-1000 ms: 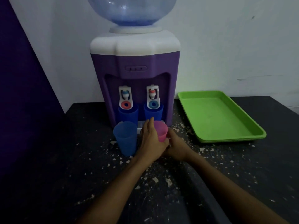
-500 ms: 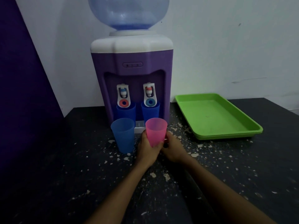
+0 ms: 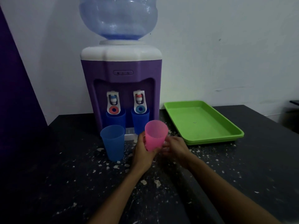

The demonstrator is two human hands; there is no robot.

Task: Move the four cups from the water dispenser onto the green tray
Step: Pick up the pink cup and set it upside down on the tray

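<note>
A pink cup (image 3: 156, 135) is held upright just above the dark counter, in front of the purple water dispenser (image 3: 121, 81). My left hand (image 3: 143, 155) wraps its lower left side and my right hand (image 3: 175, 149) touches its right side. A light blue cup (image 3: 112, 142) stands on the counter to the left of the pink one. Two darker blue cups sit under the taps, one on the left (image 3: 115, 118) and one on the right (image 3: 140, 119). The green tray (image 3: 200, 122) lies to the right with nothing in it.
The black counter (image 3: 242, 167) is speckled with white flakes. A white wall stands behind, and a purple panel (image 3: 16, 94) rises on the left. A big blue water bottle (image 3: 119, 18) tops the dispenser. A dark object (image 3: 292, 113) sits at the far right edge.
The pink cup has been lifted away from the dispenser's base and drawn slightly towards me, both hands staying on it. The other cups have not moved.
</note>
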